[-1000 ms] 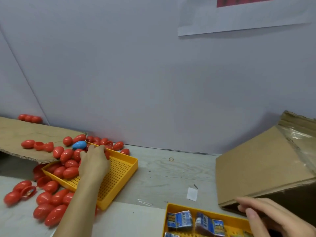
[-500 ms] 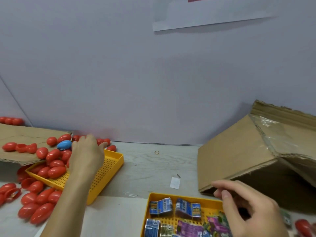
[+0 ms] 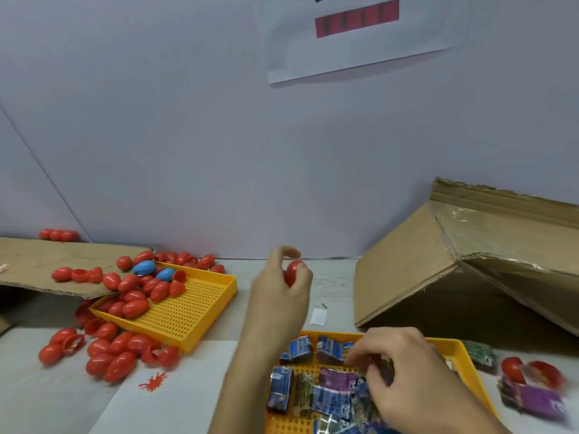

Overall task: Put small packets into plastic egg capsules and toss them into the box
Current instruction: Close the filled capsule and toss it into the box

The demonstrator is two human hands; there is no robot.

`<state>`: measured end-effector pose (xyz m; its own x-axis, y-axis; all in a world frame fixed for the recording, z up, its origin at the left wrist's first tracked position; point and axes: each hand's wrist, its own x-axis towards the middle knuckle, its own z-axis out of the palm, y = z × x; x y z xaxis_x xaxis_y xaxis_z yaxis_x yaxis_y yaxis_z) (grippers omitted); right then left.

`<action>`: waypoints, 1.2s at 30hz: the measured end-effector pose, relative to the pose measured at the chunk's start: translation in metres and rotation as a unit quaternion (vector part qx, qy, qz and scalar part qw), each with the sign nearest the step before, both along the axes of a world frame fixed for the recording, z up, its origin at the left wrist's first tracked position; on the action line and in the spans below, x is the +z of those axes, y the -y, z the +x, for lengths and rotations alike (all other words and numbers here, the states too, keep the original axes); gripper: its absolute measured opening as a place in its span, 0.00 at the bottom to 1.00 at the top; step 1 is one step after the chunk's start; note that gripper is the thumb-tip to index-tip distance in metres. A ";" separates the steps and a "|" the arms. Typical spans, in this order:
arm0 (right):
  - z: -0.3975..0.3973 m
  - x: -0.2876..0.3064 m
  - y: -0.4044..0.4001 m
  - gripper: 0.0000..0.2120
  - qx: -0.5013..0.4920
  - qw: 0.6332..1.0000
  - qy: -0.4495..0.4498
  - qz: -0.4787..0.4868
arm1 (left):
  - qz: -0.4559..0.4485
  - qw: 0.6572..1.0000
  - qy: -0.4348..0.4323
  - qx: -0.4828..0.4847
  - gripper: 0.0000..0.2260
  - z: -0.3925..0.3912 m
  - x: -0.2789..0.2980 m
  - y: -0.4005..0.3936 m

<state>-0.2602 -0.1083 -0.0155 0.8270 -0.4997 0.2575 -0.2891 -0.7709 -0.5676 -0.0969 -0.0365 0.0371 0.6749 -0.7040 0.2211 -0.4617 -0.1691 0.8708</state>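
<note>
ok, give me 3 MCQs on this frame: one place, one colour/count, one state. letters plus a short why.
1. Where is the tray of small packets?
A. On the cardboard sheet at far left
B. At the near edge, under the right hand
C. Inside the cardboard box

2. How many blue capsules lie among the red ones in the tray of capsules?
A. None
B. Two
C. Five

3. What is the left hand doing?
A. Gripping a red capsule
B. Lying flat on the table
C. Holding a packet

Answers:
1 B: the right hand reaches down into it, fingers among the packets.
2 B: two blue shells sit side by side at that tray's far end.
3 A: its fingers curl round the red capsule, raised above the table.
</note>
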 end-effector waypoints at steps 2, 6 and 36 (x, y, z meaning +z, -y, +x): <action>0.008 0.003 0.002 0.16 0.056 0.998 -0.034 -0.006 | -0.038 0.998 -0.057 -0.009 0.07 -0.009 -0.012 -0.003; 0.019 -0.010 0.011 0.16 0.142 0.981 -0.132 -0.018 | -0.038 0.995 -0.093 -0.004 0.09 -0.005 -0.029 -0.004; 0.005 0.019 -0.003 0.05 -0.094 0.961 0.073 0.251 | -0.008 0.993 -0.113 -0.029 0.16 0.003 -0.033 0.005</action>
<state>-0.2548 -0.1058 0.0038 0.6836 -0.7280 0.0519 -0.2848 -0.3316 -0.8994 -0.0942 -0.0414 0.0042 0.6667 -0.7410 0.0800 -0.2624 -0.1329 0.9558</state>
